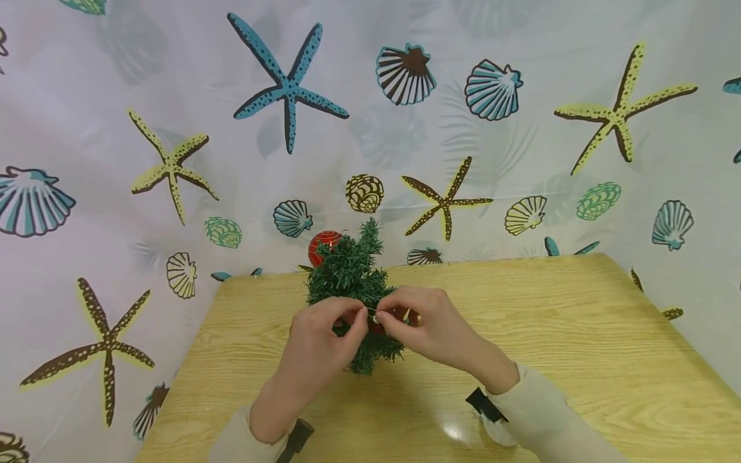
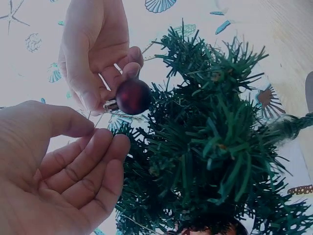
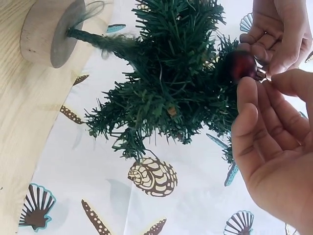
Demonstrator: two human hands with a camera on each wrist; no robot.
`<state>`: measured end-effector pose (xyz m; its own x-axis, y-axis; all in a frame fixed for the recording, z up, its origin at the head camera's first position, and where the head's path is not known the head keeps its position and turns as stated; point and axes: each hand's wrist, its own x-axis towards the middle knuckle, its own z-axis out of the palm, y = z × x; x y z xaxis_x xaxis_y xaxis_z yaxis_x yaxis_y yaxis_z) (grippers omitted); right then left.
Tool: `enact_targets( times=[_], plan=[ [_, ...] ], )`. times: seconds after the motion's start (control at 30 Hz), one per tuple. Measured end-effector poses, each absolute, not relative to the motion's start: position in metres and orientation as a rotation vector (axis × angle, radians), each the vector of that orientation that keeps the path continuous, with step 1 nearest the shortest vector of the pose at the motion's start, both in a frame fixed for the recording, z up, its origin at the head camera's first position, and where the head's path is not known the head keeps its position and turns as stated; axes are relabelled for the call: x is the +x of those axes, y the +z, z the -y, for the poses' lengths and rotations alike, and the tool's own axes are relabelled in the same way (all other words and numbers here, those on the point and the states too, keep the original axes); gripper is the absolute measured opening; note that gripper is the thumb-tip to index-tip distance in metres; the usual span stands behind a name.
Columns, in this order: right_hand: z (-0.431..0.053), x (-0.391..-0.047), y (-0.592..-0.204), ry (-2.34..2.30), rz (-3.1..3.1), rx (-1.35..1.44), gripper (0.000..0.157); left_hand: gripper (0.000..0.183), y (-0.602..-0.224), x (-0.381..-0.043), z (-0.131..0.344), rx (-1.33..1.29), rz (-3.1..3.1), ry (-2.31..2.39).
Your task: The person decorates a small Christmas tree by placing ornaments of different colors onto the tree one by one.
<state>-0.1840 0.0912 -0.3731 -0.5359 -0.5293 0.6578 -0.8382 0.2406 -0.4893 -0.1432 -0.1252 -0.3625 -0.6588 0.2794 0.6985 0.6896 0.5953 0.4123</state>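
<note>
A small artificial Christmas tree with green bristly branches stands before me. Close in front of its branches is a dark red Christmas bauble with a silver cap and a thin hanging thread. My left hand pinches that thread between thumb and index finger, its other fingers loosely curled. My right hand pinches the bauble at its cap with thumb and index finger. In the right wrist view the bauble overlaps the branch tips, and both hands meet at its cap.
A larger red patterned bauble sits at the tree's back left. The tree's round wooden base shows in the right wrist view. Beneath is a wood-grain table; a white curtain printed with starfish and shells hangs behind it.
</note>
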Motion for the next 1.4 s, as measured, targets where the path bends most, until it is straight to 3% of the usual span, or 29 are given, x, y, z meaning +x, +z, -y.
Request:
enact_targets(
  times=[0.7,1.4],
  plan=[
    [-0.070,-0.191,-0.374,1.202,2.202,1.004,0.008,0.008,-0.364,-0.152,0.123,-0.568,2.247,-0.843],
    [-0.069,-0.191,-0.381,1.167,2.254,0.988,0.008,0.007,-0.368,-0.153,0.124,-0.575,2.265,-0.833]
  ],
)
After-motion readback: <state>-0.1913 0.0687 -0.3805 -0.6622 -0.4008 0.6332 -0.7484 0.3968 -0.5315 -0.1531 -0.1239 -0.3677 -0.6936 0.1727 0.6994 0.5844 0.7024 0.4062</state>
